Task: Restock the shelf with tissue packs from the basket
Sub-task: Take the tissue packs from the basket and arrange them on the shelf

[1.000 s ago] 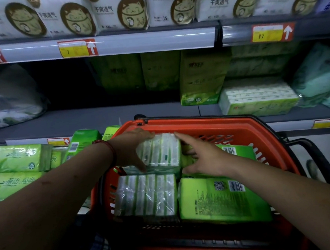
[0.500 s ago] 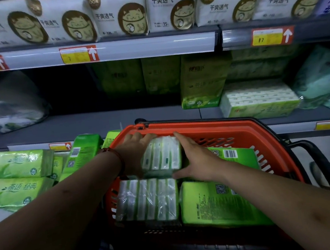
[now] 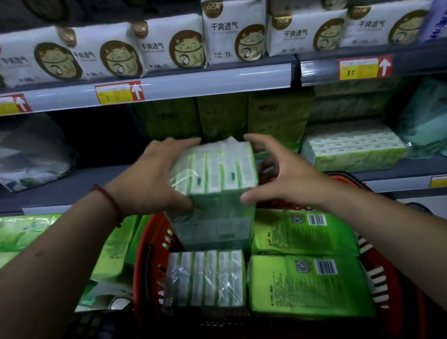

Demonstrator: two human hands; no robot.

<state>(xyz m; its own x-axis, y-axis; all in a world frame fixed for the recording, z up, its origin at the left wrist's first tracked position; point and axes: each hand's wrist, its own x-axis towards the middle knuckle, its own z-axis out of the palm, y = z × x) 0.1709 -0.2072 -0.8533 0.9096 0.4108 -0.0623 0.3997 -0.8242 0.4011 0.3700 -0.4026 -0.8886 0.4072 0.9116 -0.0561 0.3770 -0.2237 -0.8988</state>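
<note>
Above the red basket, in front of the middle shelf, a clear-wrapped tissue pack is held up between both hands, its striped white-and-green top facing the camera. The left hand grips its left side, fingers hooked over the far edge and thumb pressed against the near face. The right hand curves around the right side with fingers spread wide: the thumb tip touches the near right corner, the fingertips reach the far right corner, and the palm stands off from the wrap. A red cord circles the left wrist.

Directly beneath the pack, a second clear-wrapped pack lies flat in the basket, and beside it to the right lie two bright green packs, barcodes up.

On the middle shelf behind the hands stand tall green packs; to their right lies a white-and-green bundle, then pale teal packs. A crumpled plastic bag sits at the shelf's left end. More green packs lie on the lower shelf, left of the basket. The top shelf carries white packs with a cat design, with yellow-and-red price tags along its edge.
</note>
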